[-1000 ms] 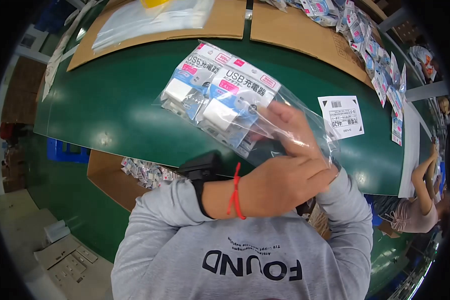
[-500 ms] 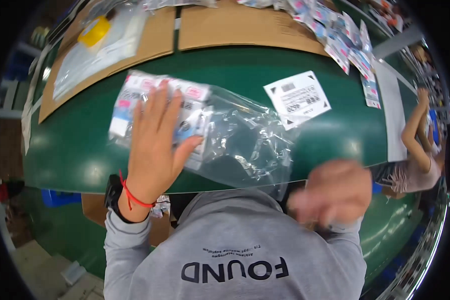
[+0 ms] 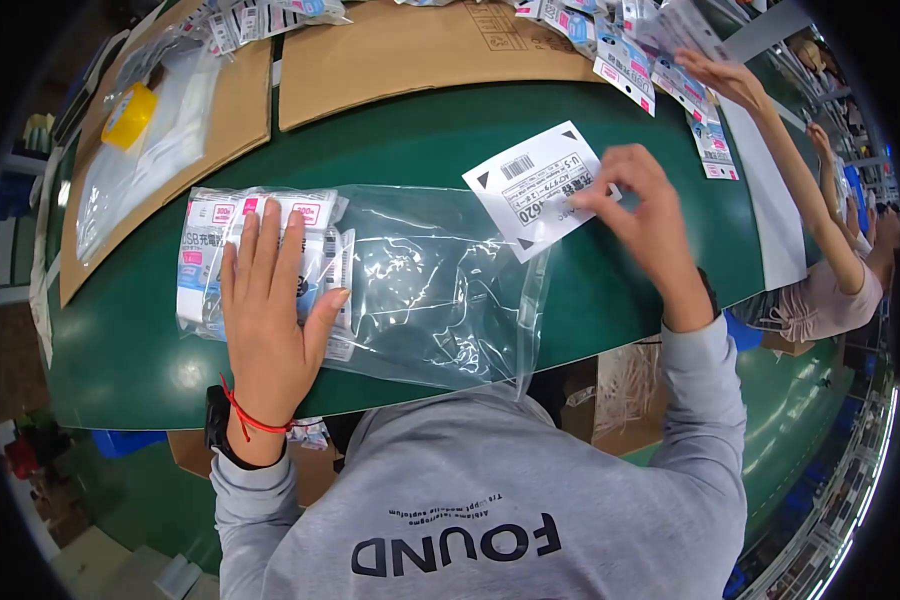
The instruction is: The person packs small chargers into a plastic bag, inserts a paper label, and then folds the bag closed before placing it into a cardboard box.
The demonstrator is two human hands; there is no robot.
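1. The left hand [image 3: 270, 320] lies flat, palm down and fingers spread, on the clear plastic bag [image 3: 370, 285] that rests on the green bench [image 3: 420, 130]; its grip is released, pressing rather than grasping.
2. Beneath that hand, inside the bag's left end, sit several white, pink and blue retail packets [image 3: 210, 250].
3. The bag's right portion is transparent and crinkled, reaching to the bench's near edge.
4. The right hand [image 3: 650, 215] pinches the right edge of a white rectangular paper label with a barcode [image 3: 535, 190], which lies on the bench just beyond the bag's upper right corner.
5. Brown cardboard sheets [image 3: 410, 50] cover the far side of the bench; a yellow tape roll [image 3: 128, 115] lies at far left.
6. Another person's arm [image 3: 790, 170] reaches toward packets at the right.
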